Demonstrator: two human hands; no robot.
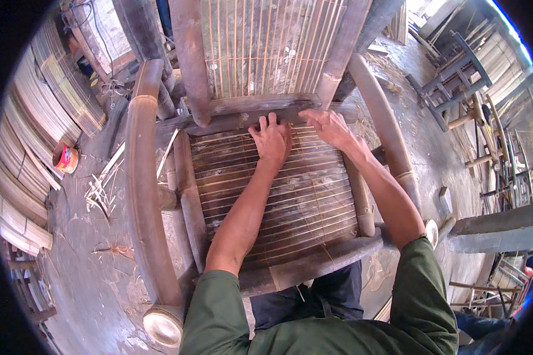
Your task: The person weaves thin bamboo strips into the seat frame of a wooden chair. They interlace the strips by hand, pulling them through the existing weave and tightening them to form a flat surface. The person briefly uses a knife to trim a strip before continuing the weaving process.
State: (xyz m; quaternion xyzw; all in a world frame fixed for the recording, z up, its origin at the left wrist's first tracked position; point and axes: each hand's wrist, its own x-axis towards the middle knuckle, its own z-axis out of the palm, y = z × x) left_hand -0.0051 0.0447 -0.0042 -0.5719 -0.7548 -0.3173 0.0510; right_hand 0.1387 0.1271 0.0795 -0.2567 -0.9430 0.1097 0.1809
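A dark bamboo chair stands right in front of me, with a seat of slats point(302, 207) crossed by thin cords. My left hand point(272, 139) rests at the back of this seat, fingers bent and apart, against the rear rail point(219, 123). Just to its right, my right hand point(331, 127) is closed at the same rail, its index finger pointing left. Whatever its fingers pinch, if anything, is too small to make out. Above both hands rises the slatted backrest point(260, 47).
Thick bamboo armrests flank the seat, the left armrest point(145, 195) and the right armrest point(385, 124). Rolled slat mats point(47, 89) lie at far left near a red tub point(65, 158) and loose bamboo strips point(103, 189). A dark frame point(459, 77) and more bamboo stand at right.
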